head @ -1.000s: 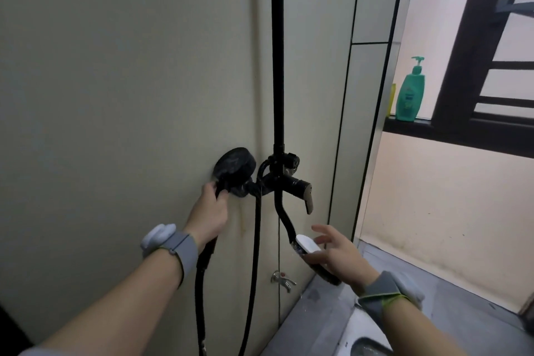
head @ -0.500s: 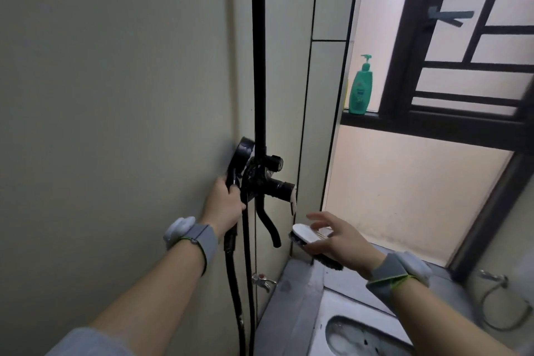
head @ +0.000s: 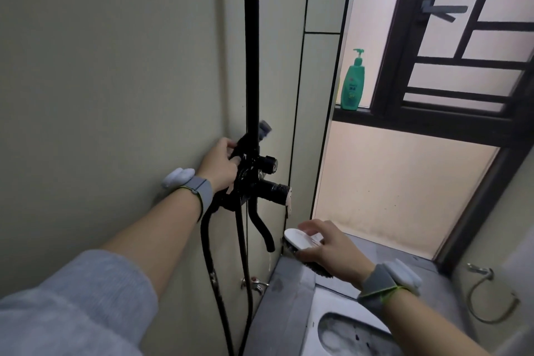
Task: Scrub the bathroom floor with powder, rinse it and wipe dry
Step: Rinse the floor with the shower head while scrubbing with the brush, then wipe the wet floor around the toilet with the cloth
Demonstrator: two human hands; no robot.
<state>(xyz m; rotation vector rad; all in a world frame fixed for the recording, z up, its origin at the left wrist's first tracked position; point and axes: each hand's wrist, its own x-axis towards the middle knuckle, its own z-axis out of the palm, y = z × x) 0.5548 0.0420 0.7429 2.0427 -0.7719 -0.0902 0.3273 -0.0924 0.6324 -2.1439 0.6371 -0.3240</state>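
Note:
My left hand (head: 220,163) grips the black handheld shower head (head: 245,150) against the vertical black shower pole (head: 250,43), just above the black mixer tap (head: 267,185). Its black hose (head: 211,263) loops down along the wall. A thin trickle of water falls from the curved black spout (head: 263,230). My right hand (head: 329,248) holds a scrub brush (head: 302,240) with a white back and dark bristles, right of the spout, above the grey floor (head: 283,303).
A white squat toilet pan (head: 341,332) is set into the floor at the bottom. A green pump bottle (head: 352,84) stands on the dark window ledge. A small wall tap (head: 255,283) sits low on the wall, and a metal hose (head: 488,298) hangs at right.
The view has turned right and down. My left hand has lifted the shower head from beside the mixer up to the pole. My right hand keeps the brush by the spout.

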